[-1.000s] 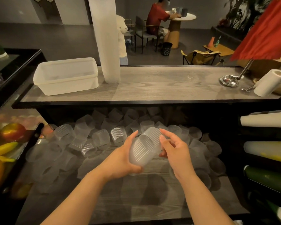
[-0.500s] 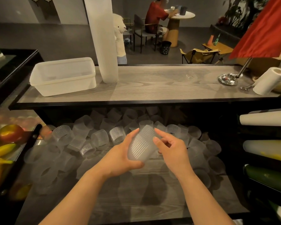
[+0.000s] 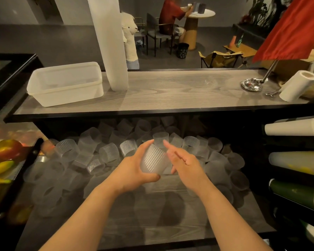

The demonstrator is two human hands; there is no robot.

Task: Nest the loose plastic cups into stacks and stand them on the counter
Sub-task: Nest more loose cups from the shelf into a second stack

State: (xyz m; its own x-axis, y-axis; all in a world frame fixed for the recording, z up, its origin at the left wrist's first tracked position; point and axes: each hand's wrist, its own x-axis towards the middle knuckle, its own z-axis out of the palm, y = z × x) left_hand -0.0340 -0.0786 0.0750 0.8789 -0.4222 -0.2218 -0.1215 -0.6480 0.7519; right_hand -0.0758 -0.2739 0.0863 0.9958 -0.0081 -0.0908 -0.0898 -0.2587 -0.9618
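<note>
Left hand (image 3: 132, 167) grips ribbed clear cup stack (image 3: 153, 160) by its sidewall; right hand (image 3: 184, 161) open w/ relaxed fingers beside it; likely light, thin, crushable

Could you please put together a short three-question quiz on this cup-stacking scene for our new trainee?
1. True or false: the tall cup stack stands on the upper counter, right of the plastic tub.
2. Which hand grips the ribbed cup? A) left hand B) right hand C) neither
3. Fill in: the loose cups lie on the ______ shelf, below the counter.

Key: 1 true. 2 A; the fingers and thumb curl round it, while the right hand's fingers are straight beside it. 3 lower.
</note>
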